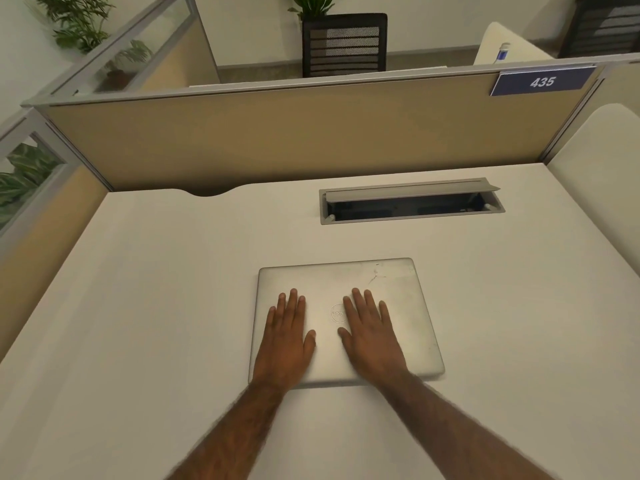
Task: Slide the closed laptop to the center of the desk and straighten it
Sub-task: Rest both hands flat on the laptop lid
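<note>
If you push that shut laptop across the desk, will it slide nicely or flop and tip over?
The laptop is a thin, flat slab, lid shut, so it will probably move stiffly as one piece. It lies low on the smooth desk, so tipping seems unlikely. With the left hand and right hand flat on top, it should slide easily.

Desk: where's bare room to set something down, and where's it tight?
The desk is bare left of the laptop out to the side partition, and right of it toward the white side panel. Also bare is the strip between laptop and cable tray. Tight only at the middle: left hand and right hand lie flat on the lid.
</note>
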{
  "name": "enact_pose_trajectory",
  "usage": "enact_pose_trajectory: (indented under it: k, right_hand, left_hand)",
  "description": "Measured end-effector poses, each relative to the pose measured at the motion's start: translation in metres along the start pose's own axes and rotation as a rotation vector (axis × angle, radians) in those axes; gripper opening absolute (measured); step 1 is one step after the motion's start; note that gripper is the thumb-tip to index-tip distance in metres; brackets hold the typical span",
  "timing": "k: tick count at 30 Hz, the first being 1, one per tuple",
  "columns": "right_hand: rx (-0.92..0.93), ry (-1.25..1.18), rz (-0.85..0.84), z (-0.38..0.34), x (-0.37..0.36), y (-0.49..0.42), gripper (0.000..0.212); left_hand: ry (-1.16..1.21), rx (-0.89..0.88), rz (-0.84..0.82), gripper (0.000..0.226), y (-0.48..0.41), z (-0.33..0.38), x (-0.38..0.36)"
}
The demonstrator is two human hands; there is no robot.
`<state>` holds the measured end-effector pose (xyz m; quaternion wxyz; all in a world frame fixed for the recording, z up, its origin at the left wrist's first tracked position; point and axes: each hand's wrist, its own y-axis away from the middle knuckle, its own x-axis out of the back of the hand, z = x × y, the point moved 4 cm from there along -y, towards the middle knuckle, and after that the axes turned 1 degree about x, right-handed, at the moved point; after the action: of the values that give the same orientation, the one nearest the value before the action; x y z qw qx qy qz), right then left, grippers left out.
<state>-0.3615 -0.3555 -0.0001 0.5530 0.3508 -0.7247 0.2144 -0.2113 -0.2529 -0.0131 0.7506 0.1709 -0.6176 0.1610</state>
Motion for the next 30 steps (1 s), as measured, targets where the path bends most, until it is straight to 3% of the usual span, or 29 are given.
enact_pose_trajectory:
  k: [6, 16, 30]
  right_hand:
    - [-0.05, 0.043, 0.004, 0.005, -0.01, 0.003, 0.07]
    - [-0.335, 0.089, 0.038, 0.06, 0.001, 0.015, 0.088]
    - [-0.324, 0.11, 0.022, 0.086, 0.006, 0.025, 0.085]
  left_hand:
    - [-0.023, 0.04, -0.002, 0.074, 0.003, -0.004, -0.007]
    - [-0.001, 0.054, 0.008, 0.082, 0.001, -0.015, -0.009]
    - [-0.024, 0.107, 0.014, 0.085, 0.003, -0.027, -0.006]
